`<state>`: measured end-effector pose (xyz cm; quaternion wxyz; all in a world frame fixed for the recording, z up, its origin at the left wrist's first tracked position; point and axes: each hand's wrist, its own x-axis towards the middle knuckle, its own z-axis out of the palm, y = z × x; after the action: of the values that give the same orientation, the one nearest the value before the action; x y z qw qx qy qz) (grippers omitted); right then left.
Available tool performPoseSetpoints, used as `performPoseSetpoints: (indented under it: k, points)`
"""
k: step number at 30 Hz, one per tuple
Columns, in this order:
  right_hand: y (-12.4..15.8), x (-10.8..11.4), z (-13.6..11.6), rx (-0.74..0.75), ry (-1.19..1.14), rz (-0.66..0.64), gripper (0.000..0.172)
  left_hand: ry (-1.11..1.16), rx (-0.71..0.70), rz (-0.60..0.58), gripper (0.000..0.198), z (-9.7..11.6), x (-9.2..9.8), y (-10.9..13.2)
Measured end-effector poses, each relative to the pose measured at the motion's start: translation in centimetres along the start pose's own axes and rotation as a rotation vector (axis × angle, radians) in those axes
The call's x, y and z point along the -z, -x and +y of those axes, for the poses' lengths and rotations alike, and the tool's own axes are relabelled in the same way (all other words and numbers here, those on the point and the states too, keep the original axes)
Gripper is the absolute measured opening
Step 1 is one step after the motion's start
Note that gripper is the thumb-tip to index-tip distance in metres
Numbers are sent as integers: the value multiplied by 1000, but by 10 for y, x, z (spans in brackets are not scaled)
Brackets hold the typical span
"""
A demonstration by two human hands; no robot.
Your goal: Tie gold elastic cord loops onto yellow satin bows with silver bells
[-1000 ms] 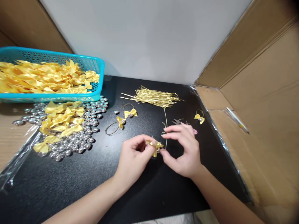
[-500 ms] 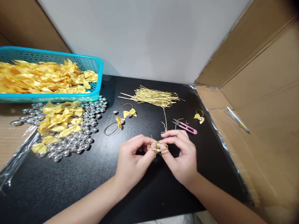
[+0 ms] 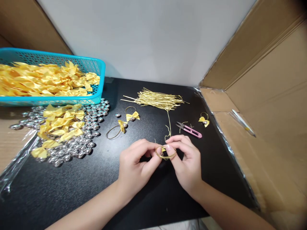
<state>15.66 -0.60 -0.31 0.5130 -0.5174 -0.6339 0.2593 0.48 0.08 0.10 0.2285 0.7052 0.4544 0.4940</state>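
1. Centre of the black table (image 3: 72, 185), just above its surface: gold cord loop (image 3: 165, 156), held between both hands.
2. Left hand (image 3: 136, 164): closed in a pinch, thumb and forefinger on the loop's left edge. Right hand (image 3: 185, 166): likewise closed, fingertips (image 3: 169, 147) on the loop's top and right edge. Remaining fingers curled, touching nothing that shows.
3. At the pinch, a scrap of yellow, probably a small bow. Mostly hidden by the fingers, so cannot confirm.
4. Handling, judged by look: very light, thin, springy rather than stiff. Likely holds its round shape only loosely and kinks under a hard squeeze. Metallic finish probably slick. Best taken at the joined part under the fingertips, with a fine two-finger pinch, not across the open ring.
5. Just beyond the right hand: pink thread snips (image 3: 189, 129), lying flat, untouched. Further back: bundle of gold cords (image 3: 158, 99), one strand trailing toward the hands.
6. Left of centre: two finished bows (image 3: 133, 115), each with loop and bead. A third one near the cardboard box (image 3: 263, 127) at right.
7. Far left: pile of silver bells (image 3: 92, 127) with loose yellow bows (image 3: 62, 123) on top, up against the teal basket (image 3: 100, 68), heaped with more bows.
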Motion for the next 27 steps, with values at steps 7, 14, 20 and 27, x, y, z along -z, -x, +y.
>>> performPoseSetpoints:
  k: [7,14,20,27]
  points:
    - [0,-3,1,-111,-117,-32,15,40,56,12,12,0,-1,-1]
    - [3,-5,4,-163,-164,-44,15,78,114,18,13,1,-2,-3]
    - [3,-5,2,-172,-193,-34,13,75,146,1,15,0,-1,-2]
    - [2,-5,2,-141,-149,-17,15,69,177,-16,17,2,-2,-3]
